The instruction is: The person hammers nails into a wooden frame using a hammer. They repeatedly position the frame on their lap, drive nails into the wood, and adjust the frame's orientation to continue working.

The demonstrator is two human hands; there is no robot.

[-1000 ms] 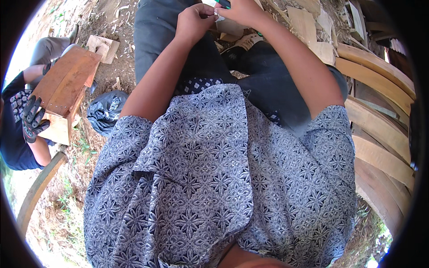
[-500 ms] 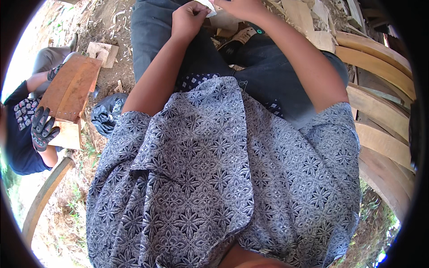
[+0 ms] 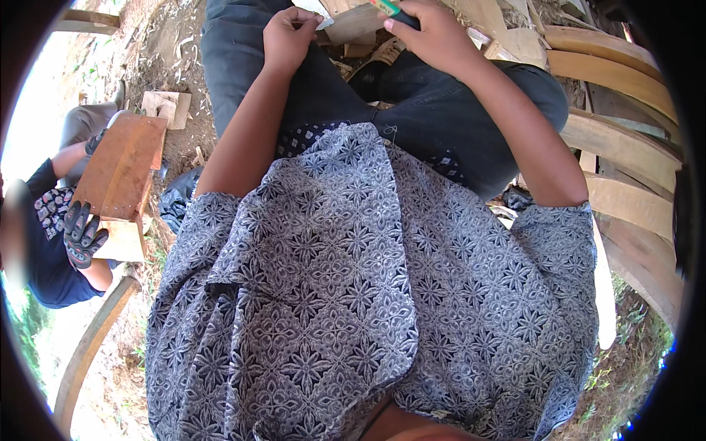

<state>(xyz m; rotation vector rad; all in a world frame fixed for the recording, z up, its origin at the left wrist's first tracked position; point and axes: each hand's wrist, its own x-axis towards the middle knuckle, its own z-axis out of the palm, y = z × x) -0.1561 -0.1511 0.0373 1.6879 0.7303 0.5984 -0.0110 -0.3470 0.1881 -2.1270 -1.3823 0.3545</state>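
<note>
At the top of the picture my left hand [image 3: 289,38] is closed, with thumb and fingertips pinched together. A small white piece [image 3: 324,23] shows beside these fingertips, and whatever they pinch is too small to make out. My right hand [image 3: 440,38] is wrapped round a tool handle [image 3: 401,15], green with a black grip end. Its working end lies beyond the upper edge, so its kind is hidden. Between the two hands a pale wooden block [image 3: 351,24] is partly visible in front of my dark trousers [image 3: 239,55].
Curved wooden planks [image 3: 625,143] are stacked at the right. On the left a person with a gloved hand [image 3: 83,234] is beside a brown wooden board [image 3: 121,162]. A black plastic bag [image 3: 176,197] and a wood offcut [image 3: 168,107] lie on the ground.
My right hand has moved right and down, away from my left hand, and the green and black handle now shows in it. My left hand has shifted slightly left and down.
</note>
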